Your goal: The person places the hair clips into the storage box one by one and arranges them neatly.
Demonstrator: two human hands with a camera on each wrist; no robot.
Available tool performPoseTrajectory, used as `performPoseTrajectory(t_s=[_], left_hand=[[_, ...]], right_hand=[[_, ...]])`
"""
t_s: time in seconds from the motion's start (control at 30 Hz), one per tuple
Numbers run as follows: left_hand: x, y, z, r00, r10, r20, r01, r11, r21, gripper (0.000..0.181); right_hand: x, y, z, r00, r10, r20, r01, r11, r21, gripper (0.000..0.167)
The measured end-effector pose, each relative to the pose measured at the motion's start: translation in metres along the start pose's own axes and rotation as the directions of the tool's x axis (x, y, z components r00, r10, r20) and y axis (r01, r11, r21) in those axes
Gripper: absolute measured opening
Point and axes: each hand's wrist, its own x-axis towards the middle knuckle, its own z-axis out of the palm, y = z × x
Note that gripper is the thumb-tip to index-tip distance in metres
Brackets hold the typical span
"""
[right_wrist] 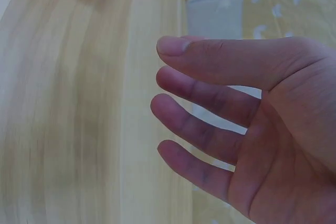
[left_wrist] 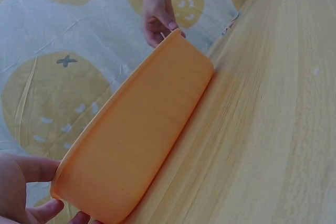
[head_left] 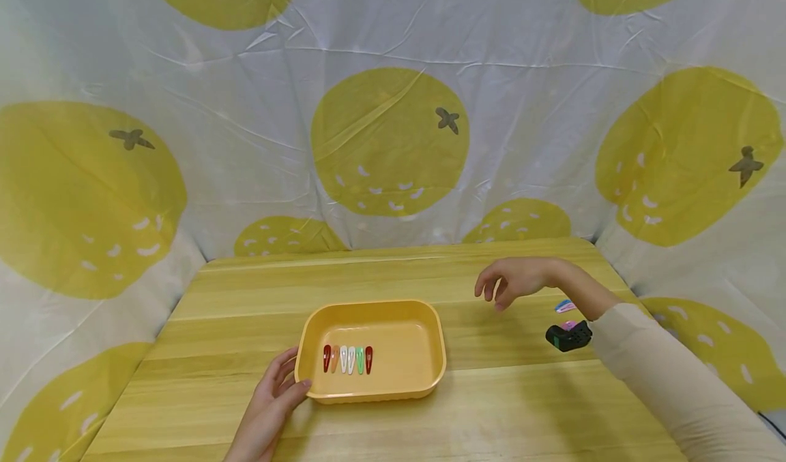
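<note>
A yellow plastic tray [head_left: 408, 373] stands on the wooden table. Inside it, toward the left, several snap hair clips [head_left: 351, 359] lie side by side in a row: dark red at both ends, with orange, white and green between. My left hand [head_left: 273, 400] grips the tray's front left corner, thumb by the rim and fingers along the outer side. In the left wrist view the tray's orange-looking wall [left_wrist: 142, 124] hides its contents. Right of the tray, my right hand [head_left: 516, 281] hovers over the table with loosely bent fingers, holding nothing; the right wrist view shows its bare palm [right_wrist: 283, 166].
Blue and pink hair clips [head_left: 565, 306] lie at the table's right, partly hidden by the right forearm and its black wrist device [head_left: 568, 337]. A fruit-print cloth [head_left: 393, 32] hangs behind and along both sides of the table [head_left: 491, 407].
</note>
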Motion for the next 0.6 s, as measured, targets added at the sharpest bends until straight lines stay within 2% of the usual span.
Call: performPoseTrajectory(t_s=[0.33,0.6], left_hand=[[0.002,0.001,0.002,1.0,-0.012,-0.004,0.012,1.0,0.006,0.067],[0.002,0.002,0.004,1.0,-0.014,-0.009,0.014,1.0,0.002,0.066]], right_hand=[[-0.025,0.027,-0.012,0.997,0.072,-0.021,-0.071,0.996,0.048,0.036],[-0.045,0.049,-0.019,0.995,0.085,-0.046,-0.081,0.993,0.083,0.036]])
